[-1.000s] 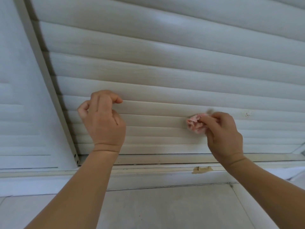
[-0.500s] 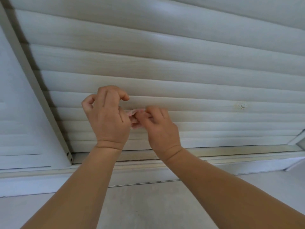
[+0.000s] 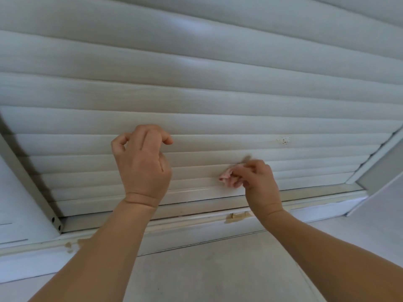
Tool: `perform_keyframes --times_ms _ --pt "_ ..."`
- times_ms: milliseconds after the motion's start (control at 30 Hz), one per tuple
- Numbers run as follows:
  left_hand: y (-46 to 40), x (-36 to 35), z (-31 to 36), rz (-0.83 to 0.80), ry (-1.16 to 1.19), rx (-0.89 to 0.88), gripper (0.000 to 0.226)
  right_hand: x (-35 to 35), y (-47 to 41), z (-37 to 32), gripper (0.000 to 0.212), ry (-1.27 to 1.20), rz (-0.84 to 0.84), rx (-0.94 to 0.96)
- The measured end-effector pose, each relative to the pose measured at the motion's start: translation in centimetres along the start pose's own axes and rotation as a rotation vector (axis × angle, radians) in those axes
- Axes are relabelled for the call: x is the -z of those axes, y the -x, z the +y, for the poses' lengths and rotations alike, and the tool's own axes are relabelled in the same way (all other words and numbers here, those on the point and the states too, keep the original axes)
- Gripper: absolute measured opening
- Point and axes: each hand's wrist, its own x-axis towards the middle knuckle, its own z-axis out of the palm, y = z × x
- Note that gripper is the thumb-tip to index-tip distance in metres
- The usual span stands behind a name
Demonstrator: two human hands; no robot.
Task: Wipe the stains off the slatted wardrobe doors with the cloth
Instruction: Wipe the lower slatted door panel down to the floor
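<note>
A head-down view of a white slatted wardrobe door point(image 3: 196, 118) near its bottom edge. The left hand point(image 3: 142, 164) hovers at the lower slats, grip curled on nothing, seemingly steadying. Further right, the right hand point(image 3: 256, 180) pinches a small pink cloth point(image 3: 225, 175) against a lower slat to rub it. A speckled stain point(image 3: 283, 140) sits toward the door's right edge, probably next.

My right hand point(image 3: 258, 182) has moved back out to the right along the lower slats of the wardrobe door point(image 3: 196, 118), away from my left hand point(image 3: 142, 164), which it was touching half a second ago. The pink cloth point(image 3: 225, 175) went with it and now shows at my fingers point(image 3: 234, 182), well short of the speckled stain point(image 3: 283, 140).
</note>
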Motion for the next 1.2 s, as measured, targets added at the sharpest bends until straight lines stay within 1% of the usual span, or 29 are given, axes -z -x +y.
perform_keyframes --times_ms 33,67,133,167,200,267,300,333,433,500,567,633,733,800,867,1000,1100,1200 --pt "-0.1 -0.5 0.6 -0.01 0.006 -0.008 0.031 1.1 -0.3 -0.1 0.009 -0.134 0.077 -0.079" --pt "-0.1 -0.7 0.7 -0.019 0.003 -0.016 0.031 1.6 -0.6 -0.8 0.009 -0.291 0.116 -0.171" --pt "-0.3 -1.6 1.9 -0.038 0.018 -0.031 0.031 2.3 -1.5 -2.0 0.007 -0.482 0.218 -0.298" --pt "-0.4 -1.9 2.4 -0.052 0.022 -0.036 0.031 2.4 -1.8 -2.5 0.01 -0.518 0.258 -0.317" --pt "-0.5 -2.4 3.2 -0.065 0.027 -0.047 0.031 2.6 -2.1 -2.7 0.018 -0.52 0.276 -0.302" --pt "-0.6 -3.0 4.4 -0.1 0.02 -0.076 0.032 2.4 -2.5 -2.4 0.034 -0.375 0.327 -0.229" --pt "-0.6 -3.2 4.9 -0.126 0.008 -0.095 0.033 2.2 -2.9 -2.5 0.039 -0.332 0.364 -0.22" --pt "-0.6 -3.3 5.3 -0.154 -0.008 -0.109 0.035 2.1 -3.3 -2.8 0.04 -0.346 0.396 -0.24" --pt "0.0 -3.8 6.2 -0.245 -0.087 -0.14 0.042 1.7 -3.8 -3.3 0.038 -0.426 0.47 -0.318" --pt "0.3 -4.0 6.4 -0.296 -0.152 -0.153 0.048 1.7 -4.1 -3.4 0.036 -0.529 0.489 -0.364" --pt "0.5 -4.3 6.6 -0.324 -0.201 -0.159 0.052 2.5 -4.3 -3.0 0.031 -0.644 0.512 -0.415" --pt "0.6 -4.9 7.3 -0.336 -0.228 -0.16 0.055 3.6 -4.7 -1.1 0.025 -0.761 0.534 -0.514" --pt "1.0 -5.7 8.0 -0.335 -0.242 -0.165 0.056 4.7 -5.0 1.2 0.037 -0.67 0.582 -0.57" --pt "1.2 -6.2 8.4 -0.337 -0.26 -0.174 0.057 5.4 -5.3 2.5 0.042 -0.66 0.616 -0.6" --pt "1.3 -6.8 8.8 -0.338 -0.27 -0.183 0.059 6.2 -5.5 4.1 0.042 -0.674 0.658 -0.653" --pt "1.5 -7.4 9.3 -0.32 -0.277 -0.2 0.06 7.9 -6.4 7.3 0.036 -0.6 0.738 -0.773" --pt "1.7 -7.6 9.3 -0.295 -0.29 -0.212 0.059 8.5 -6.7 8.0 0.036 -0.579 0.775 -0.73" --pt "1.8 -7.9 9.2 -0.266 -0.29 -0.225 0.058 6.7 -6.2 6.7 0.034 -0.429 0.743 -0.633"
